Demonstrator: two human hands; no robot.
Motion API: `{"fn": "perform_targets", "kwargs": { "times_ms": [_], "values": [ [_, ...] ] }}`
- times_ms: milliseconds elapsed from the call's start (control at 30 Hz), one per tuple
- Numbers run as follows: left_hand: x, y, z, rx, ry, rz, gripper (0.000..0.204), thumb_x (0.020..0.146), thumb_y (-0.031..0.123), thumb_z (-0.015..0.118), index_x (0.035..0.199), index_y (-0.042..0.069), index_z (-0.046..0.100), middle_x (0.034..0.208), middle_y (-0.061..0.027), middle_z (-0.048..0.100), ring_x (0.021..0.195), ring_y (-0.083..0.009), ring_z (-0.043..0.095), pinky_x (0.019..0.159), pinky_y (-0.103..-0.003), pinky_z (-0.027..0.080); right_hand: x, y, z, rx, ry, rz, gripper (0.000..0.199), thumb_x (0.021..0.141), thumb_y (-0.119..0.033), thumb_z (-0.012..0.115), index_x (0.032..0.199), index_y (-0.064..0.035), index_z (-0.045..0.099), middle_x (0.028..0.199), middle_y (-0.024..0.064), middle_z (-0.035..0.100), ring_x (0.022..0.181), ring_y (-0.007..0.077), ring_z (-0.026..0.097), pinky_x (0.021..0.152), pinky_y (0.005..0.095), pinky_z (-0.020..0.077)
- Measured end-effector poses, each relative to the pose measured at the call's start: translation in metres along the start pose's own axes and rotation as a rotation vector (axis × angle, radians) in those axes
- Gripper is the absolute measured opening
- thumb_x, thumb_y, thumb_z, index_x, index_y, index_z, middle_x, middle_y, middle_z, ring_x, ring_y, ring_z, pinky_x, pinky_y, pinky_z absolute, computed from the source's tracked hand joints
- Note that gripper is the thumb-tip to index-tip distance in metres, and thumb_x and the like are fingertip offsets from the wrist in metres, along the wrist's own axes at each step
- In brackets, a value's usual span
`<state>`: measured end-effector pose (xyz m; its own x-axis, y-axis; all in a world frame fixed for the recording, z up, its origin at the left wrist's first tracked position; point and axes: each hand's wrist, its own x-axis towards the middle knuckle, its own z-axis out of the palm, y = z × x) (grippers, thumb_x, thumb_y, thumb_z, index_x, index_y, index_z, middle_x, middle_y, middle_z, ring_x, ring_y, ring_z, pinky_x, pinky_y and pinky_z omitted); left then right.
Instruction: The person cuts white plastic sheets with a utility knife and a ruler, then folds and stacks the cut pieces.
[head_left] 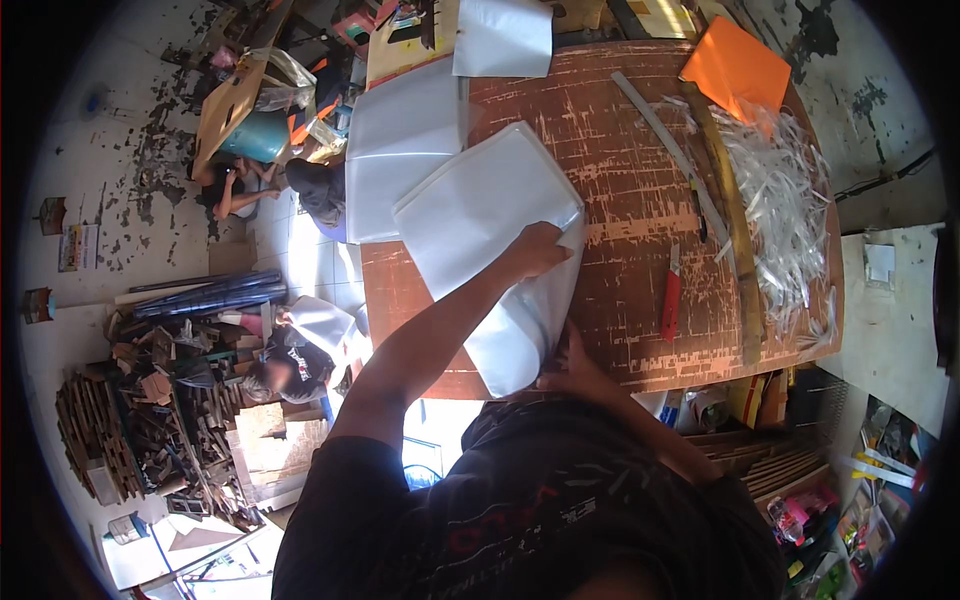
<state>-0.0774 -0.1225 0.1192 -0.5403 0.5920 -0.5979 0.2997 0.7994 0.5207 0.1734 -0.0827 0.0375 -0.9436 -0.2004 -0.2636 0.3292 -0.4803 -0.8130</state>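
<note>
While the left hand (540, 250), loosely curled, presses on a smooth, milky-white plastic sheet (478, 218), the right hand (572, 368) sits partly open beside the sheet's bent-up near edge; whether either grips the plastic I cannot tell. The sheet lies aslant on a reddish-brown desk (625, 285) with a badly scratched, pale-streaked top, overlapping more white sheets (400, 150) at the left. Rightward lie a red-handled cutter (671, 305), a long grey straightedge (650, 120), a narrow wooden strip (738, 235), a heap of clear plastic ribbons (785, 215) and a bright orange sheet (740, 68). Beyond are stacked brown wood scraps (95, 430), seated people and a white wall (130, 130) with peeling paint.
</note>
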Motion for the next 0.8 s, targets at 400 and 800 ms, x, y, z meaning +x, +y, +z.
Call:
{"fn": "perform_targets", "kwargs": {
  "times_ms": [400,800],
  "values": [
    [0.053,-0.021,0.015,-0.614,-0.230,-0.004,0.046,0.094,0.026,0.071,0.124,-0.007,0.064,0.105,-0.0162,0.070,0.094,-0.0257,0.069,0.085,-0.040,0.056,-0.001,0.023,0.031,-0.331,0.744,-0.050,0.068,0.088,-0.014,0.074,0.142,0.0061,0.039,0.123,0.0210,0.061,0.114,0.0301,0.062,0.100,0.0409,0.0480],
    [0.012,-0.176,-0.032,0.041,0.856,0.218,0.037,0.091,0.025,0.070,0.118,0.001,0.065,0.107,-0.0201,0.069,0.101,-0.0381,0.064,0.096,-0.050,0.048,-0.064,-0.034,0.010,-0.201,0.784,-0.077,0.051,0.088,-0.009,0.067,0.134,0.0074,0.052,0.120,0.0158,0.066,0.111,0.0264,0.063,0.099,0.0392,0.0474]
  ]
}}
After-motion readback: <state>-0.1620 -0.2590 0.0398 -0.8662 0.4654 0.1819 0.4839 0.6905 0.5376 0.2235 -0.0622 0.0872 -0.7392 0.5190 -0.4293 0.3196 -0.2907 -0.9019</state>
